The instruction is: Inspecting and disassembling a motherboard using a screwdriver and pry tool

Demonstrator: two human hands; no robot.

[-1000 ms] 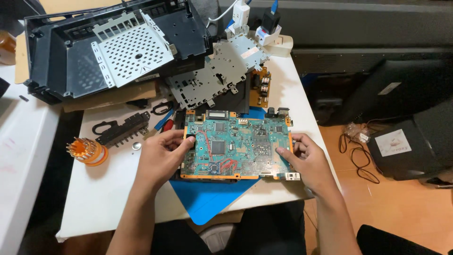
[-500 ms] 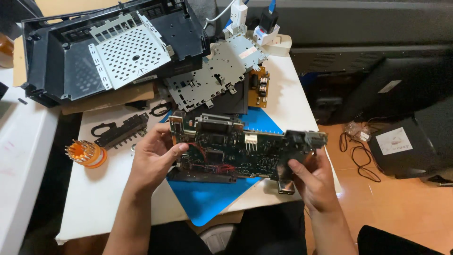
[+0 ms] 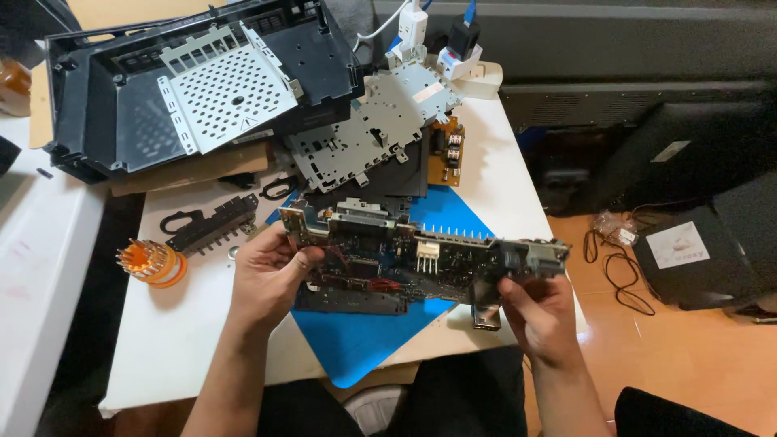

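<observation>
Table (image 3: 202, 340): I see a white top crowded with stripped-down electronics parts, with a blue mat (image 3: 356, 344) lying near the front edge.
Black housing (image 3: 121, 121): the biggest piece, at the far left, open side up, with a perforated metal plate (image 3: 227, 85) resting in it.
Metal shield (image 3: 364, 133): a flat grey sheet full of holes, lying just beyond the mat.
Circuit board (image 3: 405, 259): I hold it lifted off the mat and tilted up on edge, its connector side toward me, spanning from one hand to the other.
Step in hand: as I judge it, turning the board over to inspect it after freeing it from the housing.
Left hand (image 3: 263, 275): clamped on the board's left end, thumb over the near face.
Right hand (image 3: 538, 311): gripping the right end from beneath, beside a grey connector block.
Bit holder (image 3: 150, 260): orange, standing apart at the left.
Next move calls for: a steady two-handed grip on the edges, fingers off the components.
</observation>
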